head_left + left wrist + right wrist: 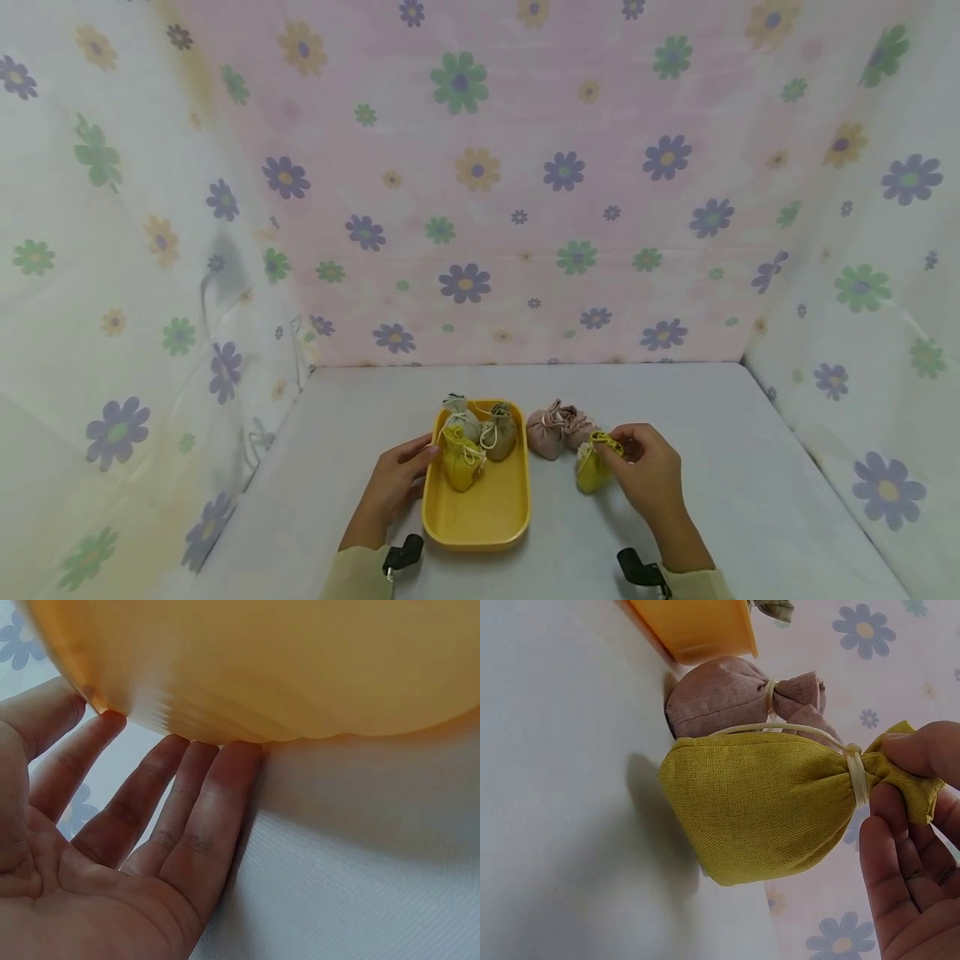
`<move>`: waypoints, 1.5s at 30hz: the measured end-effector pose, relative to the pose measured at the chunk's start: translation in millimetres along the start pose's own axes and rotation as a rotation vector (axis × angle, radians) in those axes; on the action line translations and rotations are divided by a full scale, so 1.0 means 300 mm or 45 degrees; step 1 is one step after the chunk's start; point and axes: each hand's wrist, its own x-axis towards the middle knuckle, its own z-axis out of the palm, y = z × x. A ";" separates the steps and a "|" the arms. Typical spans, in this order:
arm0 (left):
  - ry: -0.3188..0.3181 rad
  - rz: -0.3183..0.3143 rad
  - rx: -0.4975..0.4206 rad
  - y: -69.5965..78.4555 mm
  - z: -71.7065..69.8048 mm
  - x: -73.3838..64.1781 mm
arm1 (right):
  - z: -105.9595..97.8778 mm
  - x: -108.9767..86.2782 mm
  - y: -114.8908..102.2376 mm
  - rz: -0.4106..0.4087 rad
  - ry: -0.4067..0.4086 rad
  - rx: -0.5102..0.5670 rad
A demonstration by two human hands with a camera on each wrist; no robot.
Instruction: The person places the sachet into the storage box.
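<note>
My right hand [651,471] pinches the gathered neck of a yellow drawstring pouch [765,802] between thumb and fingers. The pouch hangs a little above the table, with a shadow below it. At the left side of a yellow tray [480,515], my left hand [397,479] holds the edge, thumb at the rim and fingertips against the outer wall. Inside the tray's far half are another yellow pouch [462,467], a pale grey-green pouch [463,423] and an olive-brown pouch [498,435].
Two pinkish-brown pouches, a nearer-left one [546,433] and one beside it [579,427], stand right of the tray, just behind the held pouch. All rest on a white tabletop [360,400]. Flowered cloth [480,217] encloses the back and sides.
</note>
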 end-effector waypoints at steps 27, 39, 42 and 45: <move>-0.016 -0.007 -0.028 -0.003 -0.006 -0.007 | 0.032 0.011 -0.113 -0.056 -0.101 0.114; -0.019 -0.003 -0.032 -0.008 -0.009 -0.012 | 0.055 0.026 -0.170 -0.133 -0.112 0.177; -0.023 -0.002 -0.038 -0.007 -0.008 -0.009 | 0.059 0.030 -0.185 -0.153 -0.114 0.189; -0.027 0.007 -0.036 -0.007 -0.007 -0.009 | 0.064 0.036 -0.203 -0.152 -0.126 0.214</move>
